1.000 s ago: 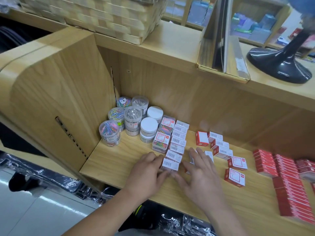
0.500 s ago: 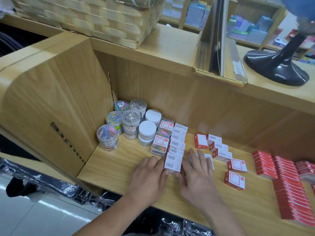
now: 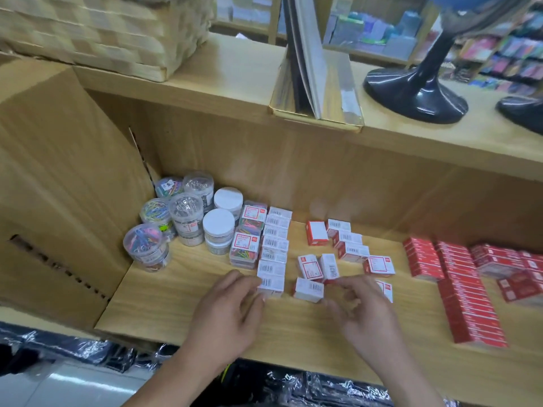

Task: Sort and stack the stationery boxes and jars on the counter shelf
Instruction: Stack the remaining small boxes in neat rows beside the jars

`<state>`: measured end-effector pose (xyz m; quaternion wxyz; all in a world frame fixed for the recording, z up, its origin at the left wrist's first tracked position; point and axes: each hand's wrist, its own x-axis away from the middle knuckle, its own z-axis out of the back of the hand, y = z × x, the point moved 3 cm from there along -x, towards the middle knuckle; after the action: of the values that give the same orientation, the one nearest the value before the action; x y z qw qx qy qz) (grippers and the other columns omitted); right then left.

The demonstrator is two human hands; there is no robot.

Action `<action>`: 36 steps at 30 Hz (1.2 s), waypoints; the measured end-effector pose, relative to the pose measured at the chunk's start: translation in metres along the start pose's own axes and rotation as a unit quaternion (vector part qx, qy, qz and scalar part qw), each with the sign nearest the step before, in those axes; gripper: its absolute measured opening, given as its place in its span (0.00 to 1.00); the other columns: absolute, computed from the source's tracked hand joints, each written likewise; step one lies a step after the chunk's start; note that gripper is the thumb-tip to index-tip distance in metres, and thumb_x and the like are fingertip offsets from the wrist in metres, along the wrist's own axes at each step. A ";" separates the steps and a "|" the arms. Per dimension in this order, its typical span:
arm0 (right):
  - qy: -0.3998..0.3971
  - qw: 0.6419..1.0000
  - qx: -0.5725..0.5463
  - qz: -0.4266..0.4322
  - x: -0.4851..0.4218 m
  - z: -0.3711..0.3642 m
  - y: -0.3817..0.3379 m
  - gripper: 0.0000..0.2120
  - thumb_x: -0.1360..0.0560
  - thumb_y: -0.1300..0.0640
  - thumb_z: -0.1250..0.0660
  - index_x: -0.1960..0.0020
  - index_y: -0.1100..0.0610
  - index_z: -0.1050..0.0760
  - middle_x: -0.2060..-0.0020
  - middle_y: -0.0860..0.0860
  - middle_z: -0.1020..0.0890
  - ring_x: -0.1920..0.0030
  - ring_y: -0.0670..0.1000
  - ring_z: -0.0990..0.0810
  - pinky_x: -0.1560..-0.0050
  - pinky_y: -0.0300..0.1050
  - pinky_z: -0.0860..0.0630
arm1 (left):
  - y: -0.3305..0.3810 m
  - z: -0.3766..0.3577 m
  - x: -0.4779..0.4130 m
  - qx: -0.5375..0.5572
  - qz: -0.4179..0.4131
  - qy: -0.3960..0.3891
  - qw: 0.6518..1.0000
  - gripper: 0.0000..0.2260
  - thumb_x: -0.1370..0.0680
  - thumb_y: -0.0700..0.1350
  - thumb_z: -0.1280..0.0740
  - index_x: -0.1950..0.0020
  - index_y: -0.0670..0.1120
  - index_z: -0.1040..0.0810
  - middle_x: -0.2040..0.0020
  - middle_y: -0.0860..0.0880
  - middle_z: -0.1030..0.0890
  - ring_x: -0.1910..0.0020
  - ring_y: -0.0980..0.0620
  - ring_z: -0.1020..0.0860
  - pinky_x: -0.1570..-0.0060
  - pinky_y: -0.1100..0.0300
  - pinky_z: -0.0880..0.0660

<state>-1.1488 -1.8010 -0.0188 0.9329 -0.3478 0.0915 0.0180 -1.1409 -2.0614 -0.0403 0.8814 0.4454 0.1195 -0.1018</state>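
A cluster of clear jars [image 3: 182, 212] of clips stands at the shelf's back left, with two white-lidded jars [image 3: 219, 226] beside it. To their right lie clear boxes of coloured clips [image 3: 249, 240] and a straight column of white barcode boxes [image 3: 274, 248]. My left hand [image 3: 232, 306] touches the nearest box [image 3: 271, 284] of that column with its fingertips. Loose red-and-white boxes [image 3: 348, 243] lie scattered to the right. My right hand [image 3: 363, 314] hovers with loosely curled fingers beside one loose box [image 3: 308, 289]; it holds nothing that I can see.
Rows of red staple boxes [image 3: 467, 298] fill the shelf's right side. A wooden side panel [image 3: 58, 186] walls the left. On the counter above stand a woven basket [image 3: 102, 30], a gold tray [image 3: 317, 116] with a book, and a black fan base [image 3: 414, 92].
My right hand has lifted off the loose boxes and drawn back towards me, uncovering three of them. My left hand stays at the column's near end.
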 end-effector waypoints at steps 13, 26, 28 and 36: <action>-0.108 0.975 -0.173 -0.084 0.003 -0.029 -0.004 0.16 0.29 0.60 0.24 0.52 0.45 0.28 0.59 0.46 0.18 0.61 0.49 0.20 0.56 0.53 0.20 | 0.037 -0.046 -0.039 -0.124 -0.113 -0.166 0.972 0.21 0.27 0.46 0.30 0.35 0.58 0.25 0.47 0.58 0.20 0.49 0.53 0.26 0.55 0.52 0.22; -0.162 0.878 -0.402 -0.203 -0.008 0.018 -0.068 0.13 0.24 0.57 0.29 0.40 0.59 0.20 0.55 0.61 0.14 0.60 0.58 0.16 0.54 0.56 0.18 | 0.061 -0.005 -0.023 0.195 -0.044 0.027 0.979 0.22 0.29 0.30 0.28 0.42 0.53 0.15 0.42 0.52 0.23 0.47 0.48 0.18 0.54 0.56 0.19; -0.155 0.877 -0.412 -0.192 -0.010 0.014 -0.073 0.12 0.24 0.63 0.29 0.41 0.61 0.20 0.55 0.63 0.15 0.60 0.56 0.17 0.59 0.50 0.19 | 0.065 0.000 -0.018 0.282 0.015 0.022 0.959 0.22 0.30 0.36 0.25 0.41 0.56 0.17 0.40 0.53 0.22 0.43 0.47 0.18 0.47 0.57 0.20; -0.147 0.902 -0.392 -0.110 -0.018 0.018 -0.089 0.13 0.27 0.65 0.28 0.43 0.57 0.18 0.55 0.53 0.14 0.57 0.48 0.19 0.53 0.49 0.20 | 0.055 0.020 -0.017 0.365 0.160 0.004 0.917 0.19 0.26 0.46 0.26 0.35 0.49 0.20 0.49 0.46 0.14 0.50 0.46 0.16 0.45 0.55 0.20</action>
<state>-1.1551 -1.8560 0.0557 0.7202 -0.6866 -0.0997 0.0010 -1.1386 -2.0443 0.0183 0.6615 0.7499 0.0048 0.0057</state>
